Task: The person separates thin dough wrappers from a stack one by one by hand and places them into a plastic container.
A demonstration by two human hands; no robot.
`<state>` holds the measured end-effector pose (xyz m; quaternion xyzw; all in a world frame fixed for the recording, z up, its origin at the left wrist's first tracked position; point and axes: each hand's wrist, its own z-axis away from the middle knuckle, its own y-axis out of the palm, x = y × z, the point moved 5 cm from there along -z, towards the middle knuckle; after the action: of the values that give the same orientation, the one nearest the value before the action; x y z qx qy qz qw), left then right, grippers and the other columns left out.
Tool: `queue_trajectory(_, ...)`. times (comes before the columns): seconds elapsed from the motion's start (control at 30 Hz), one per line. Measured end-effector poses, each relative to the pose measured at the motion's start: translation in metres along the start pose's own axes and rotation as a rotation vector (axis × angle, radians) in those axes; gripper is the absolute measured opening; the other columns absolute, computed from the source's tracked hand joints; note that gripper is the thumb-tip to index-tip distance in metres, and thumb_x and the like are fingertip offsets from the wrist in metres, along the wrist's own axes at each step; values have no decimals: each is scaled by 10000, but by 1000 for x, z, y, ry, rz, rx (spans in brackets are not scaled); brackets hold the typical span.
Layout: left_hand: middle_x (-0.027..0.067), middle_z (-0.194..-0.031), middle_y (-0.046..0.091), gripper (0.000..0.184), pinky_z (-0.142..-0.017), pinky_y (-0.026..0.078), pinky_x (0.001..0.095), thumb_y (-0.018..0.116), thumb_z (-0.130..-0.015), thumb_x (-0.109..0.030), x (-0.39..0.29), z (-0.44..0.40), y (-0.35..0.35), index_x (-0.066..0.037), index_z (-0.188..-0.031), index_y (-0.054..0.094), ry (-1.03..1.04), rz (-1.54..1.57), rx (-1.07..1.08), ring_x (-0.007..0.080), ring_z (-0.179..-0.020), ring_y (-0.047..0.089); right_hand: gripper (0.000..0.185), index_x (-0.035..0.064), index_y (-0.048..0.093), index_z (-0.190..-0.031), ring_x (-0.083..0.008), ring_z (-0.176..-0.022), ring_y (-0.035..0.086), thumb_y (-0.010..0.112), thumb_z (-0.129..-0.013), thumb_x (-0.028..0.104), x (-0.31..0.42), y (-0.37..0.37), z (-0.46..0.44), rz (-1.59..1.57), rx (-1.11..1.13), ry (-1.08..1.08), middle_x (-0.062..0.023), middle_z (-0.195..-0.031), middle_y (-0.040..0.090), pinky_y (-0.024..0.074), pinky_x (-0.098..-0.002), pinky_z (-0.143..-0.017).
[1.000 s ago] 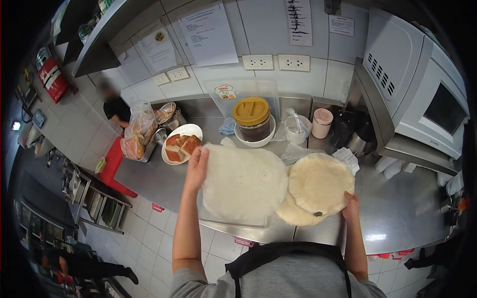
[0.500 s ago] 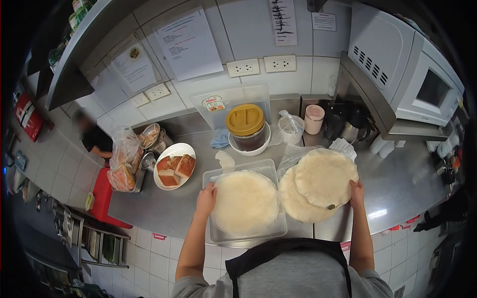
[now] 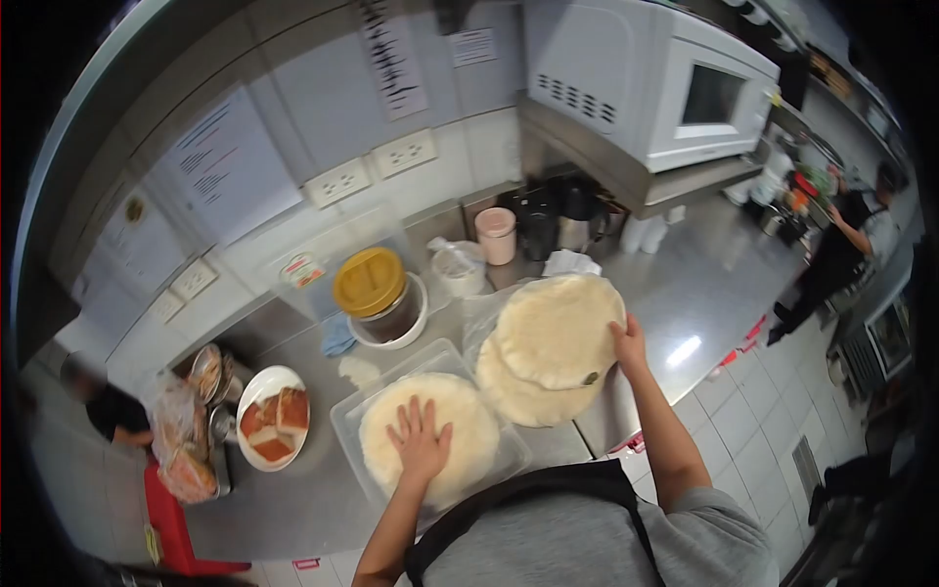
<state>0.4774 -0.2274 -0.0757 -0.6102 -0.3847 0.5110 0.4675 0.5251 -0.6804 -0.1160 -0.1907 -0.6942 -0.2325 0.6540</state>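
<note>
My left hand (image 3: 421, 445) lies flat with fingers spread on a pale round flatbread (image 3: 472, 421) inside a clear plastic container (image 3: 346, 428). On the right, my right hand (image 3: 629, 344) grips the edge of another flatbread (image 3: 559, 328), its thumb on top and its other fingers mostly out of sight. That flatbread has a small dark spot near its lower edge and overlaps a second flatbread (image 3: 523, 399) below it. A clear plastic bag (image 3: 479, 318) shows beside these two.
Behind the container stands a yellow-lidded jar (image 3: 370, 282) in a white bowl. To the left are a plate of bread pieces (image 3: 274, 426) and bagged food (image 3: 181, 445). A pink canister (image 3: 496, 235) and a microwave (image 3: 655, 88) are at the back. Co-workers stand at far left and far right.
My left hand has moved from the container's left edge onto the flatbread inside it. My right hand still holds its flatbread's edge. The camera view has turned to the right.
</note>
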Motion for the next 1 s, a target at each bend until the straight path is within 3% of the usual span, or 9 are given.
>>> queue_trajectory(0.07, 209, -1513, 74, 804, -1047, 75, 648, 555, -834, -499, -8, -4, -9, -85, -1439, 225, -60, 96, 53, 387, -1396, 71, 364, -7, 484, -1250, -176, -960, 596, 534, -894, 51, 39, 13, 15, -52, 27, -89, -98, -1118, 616, 462, -300, -870)
queue_trajectory(0.27, 243, -1503, 10, 976, -1079, 65, 589, 705, -762, -421, -128, -58, -103, -47, -1452, 125, 383, 481, -166, 394, -1397, 17, 356, -3, 509, -1240, -116, -966, 589, 570, -900, 85, 160, 52, 60, -304, 451, -45, -48, -1099, 626, 461, -264, -865)
queue_trajectory(0.37, 235, -1488, 151, 1019, -1085, 217, 472, 770, -713, -416, -136, -94, -133, -29, -1440, 171, 348, 705, -431, 362, -1377, 186, 369, -3, 510, -1245, -99, -959, 589, 584, -898, 97, 199, 56, 73, -256, 596, -61, -43, -1104, 624, 466, -256, -855)
queue_trajectory(0.47, 190, -1279, 508, 802, -934, 429, 337, 788, -728, -341, -123, -128, -108, 11, -1337, 403, 192, 1135, 129, 255, -1153, 515, 373, -4, 507, -1248, -100, -968, 586, 585, -898, 99, 200, 46, 79, -246, 644, -42, -47, -1106, 621, 467, -262, -860)
queue_trajectory(0.53, 117, -1039, 620, 572, -795, 481, 294, 762, -769, -281, -132, -117, -107, 27, -1195, 535, 139, 1161, 223, 174, -928, 589, 372, -6, 507, -1241, -106, -1002, 571, 589, -897, 110, 192, 38, 75, -220, 642, -6, -48, -1106, 616, 458, -273, -882)
queue_trajectory(0.63, 19, -797, 680, 289, -644, 500, 257, 731, -804, -195, -165, -98, -117, 21, -987, 672, 217, 1154, 217, 92, -687, 609, 433, 8, 511, -1227, -167, -1054, 572, 646, -857, 187, 189, 28, 60, 78, 662, -237, -69, -1109, 620, 441, -298, -907)
queue_trajectory(0.73, 29, -804, 688, 256, -649, 497, 272, 736, -789, -186, -200, -93, -117, 4, -953, 683, 321, 922, 209, 94, -699, 614, 524, 31, 520, -1197, -249, -1088, 560, 717, -778, 277, 239, 49, 72, 748, 464, -928, -100, -1121, 611, 431, -324, -904)
queue_trajectory(0.83, 65, -859, 689, 279, -716, 494, 265, 728, -791, -183, -223, -89, -133, 11, -983, 671, 348, 772, 238, 93, -781, 616, 536, 39, 565, -1113, -317, -962, 604, 755, -711, 338, 238, 76, 61, 796, 678, -909, -118, -1026, 639, 466, -348, -819)
queue_trajectory(1.0, 57, -1085, 641, 414, -837, 481, 279, 696, -829, -195, -172, -96, -95, -14, -1179, 569, 287, 1158, 185, 129, -956, 603, 325, 24, 605, -969, -203, -775, 648, 751, -758, 224, 187, 47, 2, 313, 629, -358, -77, -856, 673, 503, -320, -673)
